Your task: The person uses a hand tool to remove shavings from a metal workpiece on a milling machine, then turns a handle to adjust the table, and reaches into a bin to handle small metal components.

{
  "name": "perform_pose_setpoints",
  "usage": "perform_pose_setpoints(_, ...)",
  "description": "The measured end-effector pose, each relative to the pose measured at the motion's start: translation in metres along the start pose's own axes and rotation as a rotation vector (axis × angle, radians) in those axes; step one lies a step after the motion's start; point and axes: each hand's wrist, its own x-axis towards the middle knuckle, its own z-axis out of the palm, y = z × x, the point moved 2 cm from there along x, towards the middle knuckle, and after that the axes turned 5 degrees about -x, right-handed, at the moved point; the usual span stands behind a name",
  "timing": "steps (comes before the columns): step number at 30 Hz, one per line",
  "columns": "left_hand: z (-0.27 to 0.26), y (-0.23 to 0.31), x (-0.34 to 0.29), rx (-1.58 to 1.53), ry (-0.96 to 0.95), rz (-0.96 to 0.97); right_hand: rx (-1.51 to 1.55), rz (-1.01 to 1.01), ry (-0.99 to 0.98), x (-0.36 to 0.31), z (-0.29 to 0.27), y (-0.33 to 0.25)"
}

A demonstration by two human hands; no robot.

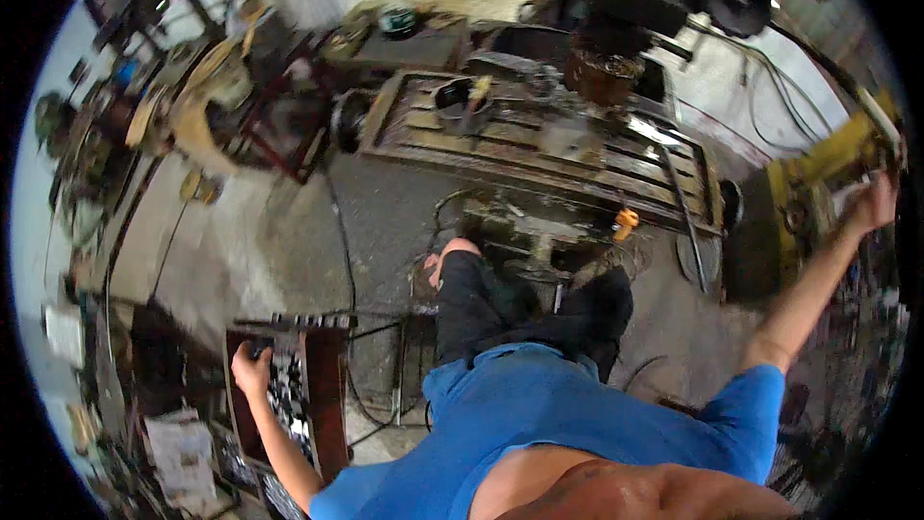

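At the lower left, my left hand (250,369) is over a reddish-brown bin (329,395) of small metal parts (287,385). Its fingers are closed around a small dark piece, whose kind is too blurred to tell. My right hand (871,202) is stretched far out to the right, its fingers curled beside a yellow machine part (818,173). Just above that hand a pale bar (881,120) ends; whether the hand grips it is blurred.
In front of my knees stands a slotted metal machine table (433,162), with a dark cup (450,96) on it. A rod (681,212) leans over its right side. A bottle (396,10) stands behind. Cables (339,231) cross the floor.
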Motion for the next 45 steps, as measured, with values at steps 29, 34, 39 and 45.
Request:
perform_pose_setpoints(29,0.187,0.277,0.066,-1.433,-0.601,-0.234,0.149,0.854,-1.219,-0.299,0.093,-0.167)
perform_pose_setpoints(34,0.170,0.290,0.054,-1.138,-0.543,-0.106,-0.417,0.631,-1.558,-0.311,0.160,-0.158)
perform_pose_setpoints(39,0.170,0.323,0.046,-1.105,-0.614,-0.045,-0.473,0.641,-1.575,-0.310,0.202,-0.139)
perform_pose_setpoints(45,0.197,0.402,0.019,-0.978,-0.783,0.082,0.005,0.576,-1.752,-0.279,0.157,-0.187)
